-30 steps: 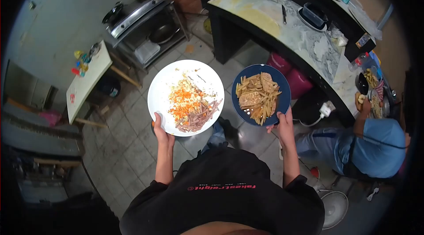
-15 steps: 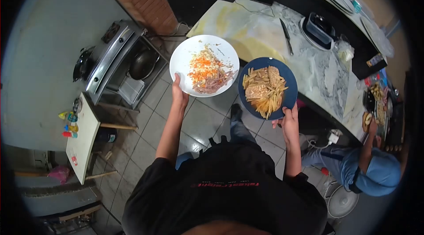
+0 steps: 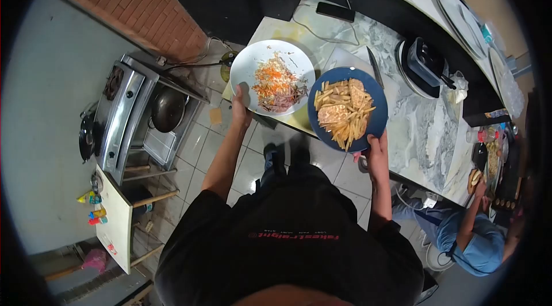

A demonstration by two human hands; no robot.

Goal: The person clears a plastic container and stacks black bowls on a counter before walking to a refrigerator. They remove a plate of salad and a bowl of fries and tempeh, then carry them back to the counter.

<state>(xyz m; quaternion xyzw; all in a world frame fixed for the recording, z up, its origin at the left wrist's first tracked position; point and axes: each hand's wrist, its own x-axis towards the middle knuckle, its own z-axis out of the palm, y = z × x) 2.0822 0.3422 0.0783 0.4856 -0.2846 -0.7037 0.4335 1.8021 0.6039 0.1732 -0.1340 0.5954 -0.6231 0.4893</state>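
My left hand [image 3: 240, 106] grips the near rim of a white plate [image 3: 250, 62] that carries shredded orange and white salad with strips of meat. My right hand [image 3: 376, 146] holds the near edge of a dark blue plate [image 3: 376, 122] loaded with fries and two breaded cutlets. Both plates are level, side by side, held over the near end of a marble counter [image 3: 422, 116]. My black shirt fills the bottom of the view.
On the counter lie a knife [image 3: 374, 67], a phone [image 3: 334, 11] and a black container on a plate [image 3: 424, 64]. A gas stove [image 3: 118, 116] with pans stands to the left. A person in a blue shirt [image 3: 472, 243] crouches at the lower right.
I have stepped closer to the counter. Both plates, earlier over the tiled floor, now hover above the counter's near end, and the stove has slid left in view.
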